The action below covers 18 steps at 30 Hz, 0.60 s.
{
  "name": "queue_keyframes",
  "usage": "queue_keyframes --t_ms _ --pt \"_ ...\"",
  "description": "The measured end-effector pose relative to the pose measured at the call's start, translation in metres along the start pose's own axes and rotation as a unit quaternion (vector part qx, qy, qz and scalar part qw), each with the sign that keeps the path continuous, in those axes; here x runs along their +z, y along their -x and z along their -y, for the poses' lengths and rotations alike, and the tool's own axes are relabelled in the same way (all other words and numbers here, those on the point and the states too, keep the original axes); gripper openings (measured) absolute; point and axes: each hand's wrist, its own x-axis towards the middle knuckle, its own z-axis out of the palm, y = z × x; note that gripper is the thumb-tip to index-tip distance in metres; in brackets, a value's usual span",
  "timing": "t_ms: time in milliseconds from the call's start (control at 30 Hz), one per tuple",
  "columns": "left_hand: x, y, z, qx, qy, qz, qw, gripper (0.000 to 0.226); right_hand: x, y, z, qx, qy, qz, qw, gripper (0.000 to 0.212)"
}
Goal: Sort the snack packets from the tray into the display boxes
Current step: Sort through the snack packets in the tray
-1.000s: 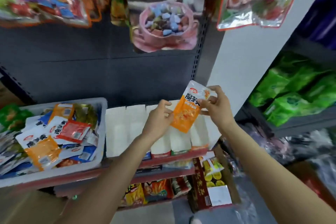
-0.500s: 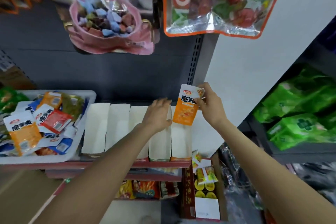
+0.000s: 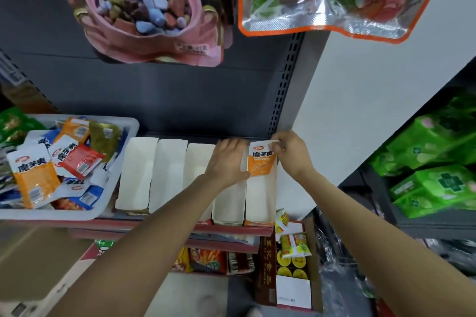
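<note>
Five white display boxes [image 3: 168, 175] stand side by side on the shelf [image 3: 226, 229] at centre frame, open tops up. Item in hand: one orange-and-white snack packet [image 3: 260, 159], half a second ago held clear above the boxes, now lowered so its bottom edge sits at the back of the rightmost box [image 3: 260, 198]; judged as the placing step nearly complete, release not yet made. Right hand [image 3: 289, 153] pinches the packet's top right corner between thumb and fingertips. Left hand [image 3: 228, 159], fingers straight and relaxed, rests flat on the neighbouring box, touching the packet's left edge, gripping nothing. Packet front carries a red oval logo and large black Chinese characters; finer print unreadable. Tray [image 3: 77, 213] at left of frame holds many unsorted packets: orange, red, blue and green, several with the same characters. Pink hanging bag [image 3: 152, 15], upper centre, shows a weight label ending "45", partly blurred.
</note>
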Motion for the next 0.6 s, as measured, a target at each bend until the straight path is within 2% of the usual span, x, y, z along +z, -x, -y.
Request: queue_keyframes --t_ms 200,400,600 --pt "0.002 0.0 -0.001 -0.013 0.007 0.009 1.0 0.082 0.009 -0.001 -0.007 0.053 -0.064 0.003 0.997 0.016" --pt "-0.005 0.004 -0.004 -0.016 0.01 0.012 1.0 0.08 0.016 -0.008 -0.014 0.032 -0.032 0.013 0.999 0.013" --pt "-0.006 0.002 -0.006 -0.017 0.014 0.011 1.0 0.079 0.017 -0.015 -0.015 0.007 0.022 0.034 0.999 0.024"
